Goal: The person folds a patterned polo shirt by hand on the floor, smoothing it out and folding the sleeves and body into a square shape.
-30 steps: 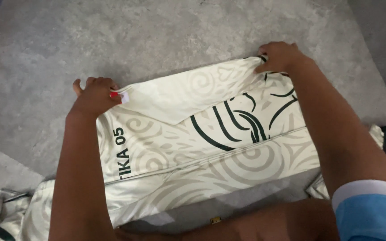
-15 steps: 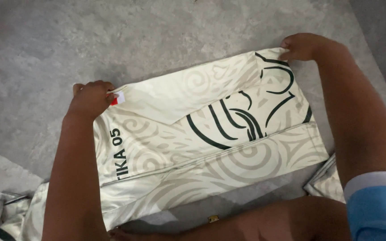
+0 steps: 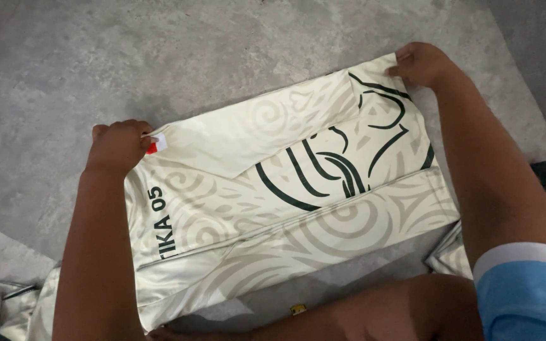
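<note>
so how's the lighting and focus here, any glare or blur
Head view: soft, even light, no glare on the cream garment; faint shadows beside the left hand and right hand on the grey floor; the pattern is sharp, with slight softness at the frame edges.

A folded shirt (image 3: 285,208) lies flat on the floor (image 3: 159,57), stretching from the lower left of the frame up to the upper right. My left hand (image 3: 118,145) sits on its left corner, at centre left, touching a small tag (image 3: 157,144) there. My right hand (image 3: 421,63) rests on the far corner at the upper right. More cloth (image 3: 7,312) lies in the lower left corner, and another piece (image 3: 451,257) just beside the shirt's lower right edge.
</note>
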